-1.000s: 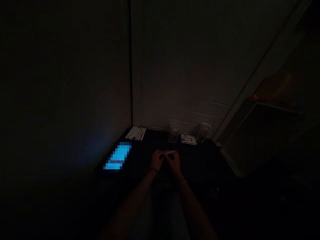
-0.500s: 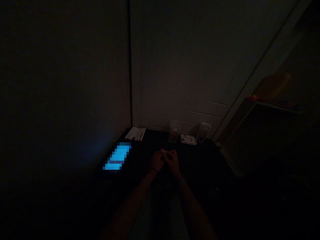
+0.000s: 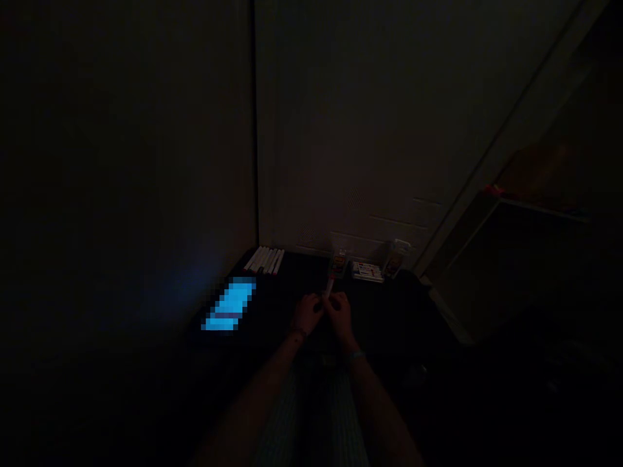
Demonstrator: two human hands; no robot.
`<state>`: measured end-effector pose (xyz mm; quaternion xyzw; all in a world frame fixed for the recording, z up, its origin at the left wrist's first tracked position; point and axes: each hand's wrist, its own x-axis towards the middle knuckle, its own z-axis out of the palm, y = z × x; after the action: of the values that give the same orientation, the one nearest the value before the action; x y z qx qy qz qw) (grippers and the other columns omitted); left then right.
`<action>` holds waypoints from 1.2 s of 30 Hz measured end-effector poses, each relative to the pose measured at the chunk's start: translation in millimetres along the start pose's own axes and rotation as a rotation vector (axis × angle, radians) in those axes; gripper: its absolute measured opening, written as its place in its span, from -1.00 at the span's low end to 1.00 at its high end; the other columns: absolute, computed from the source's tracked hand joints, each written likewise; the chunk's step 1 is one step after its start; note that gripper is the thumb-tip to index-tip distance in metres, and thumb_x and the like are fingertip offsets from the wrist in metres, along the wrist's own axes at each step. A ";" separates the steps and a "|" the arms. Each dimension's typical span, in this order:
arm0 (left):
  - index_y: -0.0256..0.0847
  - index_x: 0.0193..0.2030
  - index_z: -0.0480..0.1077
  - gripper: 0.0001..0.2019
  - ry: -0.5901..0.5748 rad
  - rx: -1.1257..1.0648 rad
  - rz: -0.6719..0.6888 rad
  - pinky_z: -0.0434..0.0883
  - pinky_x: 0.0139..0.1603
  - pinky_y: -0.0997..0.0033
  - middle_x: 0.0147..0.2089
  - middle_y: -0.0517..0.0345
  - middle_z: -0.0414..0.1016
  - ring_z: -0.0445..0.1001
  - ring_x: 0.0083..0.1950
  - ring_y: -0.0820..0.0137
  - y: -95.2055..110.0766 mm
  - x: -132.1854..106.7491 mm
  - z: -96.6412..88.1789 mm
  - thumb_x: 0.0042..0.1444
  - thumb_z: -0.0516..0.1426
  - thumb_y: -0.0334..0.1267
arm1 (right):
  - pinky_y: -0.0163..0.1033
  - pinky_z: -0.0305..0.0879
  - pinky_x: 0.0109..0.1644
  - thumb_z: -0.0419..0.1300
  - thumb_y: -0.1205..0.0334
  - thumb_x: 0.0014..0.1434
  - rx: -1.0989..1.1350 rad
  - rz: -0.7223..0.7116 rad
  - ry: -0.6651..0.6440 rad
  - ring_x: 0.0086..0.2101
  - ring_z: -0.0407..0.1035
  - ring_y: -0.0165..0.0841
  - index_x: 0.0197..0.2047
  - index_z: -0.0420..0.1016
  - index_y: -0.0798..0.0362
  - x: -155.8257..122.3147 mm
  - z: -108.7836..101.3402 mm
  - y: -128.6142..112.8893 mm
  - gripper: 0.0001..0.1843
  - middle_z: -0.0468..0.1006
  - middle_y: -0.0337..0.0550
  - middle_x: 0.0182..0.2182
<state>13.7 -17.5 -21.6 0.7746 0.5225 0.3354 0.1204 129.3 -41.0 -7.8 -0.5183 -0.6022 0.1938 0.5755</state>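
The light is very dim. A white marker (image 3: 329, 287) with a reddish tip points up and away from between my two hands. My right hand (image 3: 339, 312) is closed in a pinch at the marker's near end. Close against it on the left, my left hand (image 3: 307, 313) has its fingertips pressed together at the same end. How the fingers divide their grip is too dark to make out. Beyond the marker stands a clear plastic case (image 3: 338, 263) with a dark reddish label.
Several white markers (image 3: 264, 260) lie side by side at the dark table's (image 3: 379, 318) back left. Near them glows a pixelated blue screen (image 3: 230, 305). More white markers (image 3: 368, 271) lie stacked beside another clear case (image 3: 397, 257). A wall (image 3: 341, 130) rises behind.
The white marker now stretches farther out past my fingertips, its reddish end pointing away toward the clear case. Both hands have shifted slightly; the items on the table stay put.
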 end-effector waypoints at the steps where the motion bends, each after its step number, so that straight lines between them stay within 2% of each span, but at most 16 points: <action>1: -0.15 -0.16 0.36 -0.77 0.006 -0.011 0.006 0.20 -0.02 0.38 -0.09 0.15 0.36 0.27 -0.05 0.39 -0.9 0.2 0.3 0.03 0.05 -0.22 | -0.31 0.17 -0.18 0.11 0.04 0.02 0.000 -0.003 -0.001 -0.27 0.25 -0.41 -0.28 0.45 0.03 0.0 0.0 -0.2 -0.73 0.34 -0.20 -0.32; 5: -0.18 -0.14 0.35 -0.77 0.044 -0.049 0.017 0.19 0.01 0.37 -0.09 0.12 0.37 0.27 -0.03 0.39 -2.2 0.3 0.8 0.05 0.02 -0.25 | -0.31 0.18 -0.17 0.12 0.05 0.02 0.004 -0.014 -0.027 -0.25 0.25 -0.40 -0.25 0.45 0.00 -0.4 0.1 -1.0 -0.73 0.33 -0.19 -0.30; 10: -0.17 -0.13 0.35 -0.76 0.016 -0.038 -0.036 0.20 0.00 0.36 -0.07 0.10 0.36 0.28 -0.02 0.38 -0.3 -0.1 0.7 0.04 0.04 -0.29 | -0.32 0.18 -0.18 0.10 0.07 0.04 -0.016 -0.018 -0.049 -0.26 0.25 -0.40 -0.29 0.44 0.01 -1.0 -0.1 -4.5 -0.77 0.33 -0.19 -0.30; 20: -0.17 -0.11 0.33 -0.75 0.013 -0.035 -0.026 0.21 -0.03 0.42 -0.11 0.11 0.37 0.30 -0.04 0.40 -0.7 -0.2 2.0 0.04 0.04 -0.28 | -0.33 0.19 -0.22 0.10 0.13 0.02 -0.034 -0.015 -0.067 -0.28 0.25 -0.41 -0.32 0.44 0.01 -0.5 0.8 -0.6 -0.81 0.33 -0.20 -0.31; 27: -0.20 -0.15 0.34 -0.78 0.008 -0.086 -0.064 0.20 -0.02 0.40 -0.12 0.10 0.38 0.31 -0.06 0.42 2.3 -0.2 -0.9 0.02 0.03 -0.37 | -0.30 0.18 -0.16 0.14 0.10 -0.01 -0.052 -0.016 -0.073 -0.23 0.24 -0.38 -0.32 0.46 -0.01 -0.6 1.7 -2.0 -0.80 0.33 -0.19 -0.29; 36: -0.19 -0.12 0.33 -0.74 -0.001 -0.085 -0.047 0.19 0.01 0.43 -0.10 0.12 0.39 0.31 -0.04 0.42 1.6 -0.1 -0.8 0.02 0.00 -0.42 | -0.29 0.18 -0.13 0.14 0.09 -0.01 -0.036 -0.017 -0.068 -0.20 0.25 -0.37 -0.28 0.47 -0.03 -1.3 1.9 1.3 -0.77 0.34 -0.19 -0.27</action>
<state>14.3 -18.4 -20.2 0.7565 0.5258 0.3540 0.1611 127.8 -41.0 -10.0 -0.5166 -0.6292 0.1956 0.5467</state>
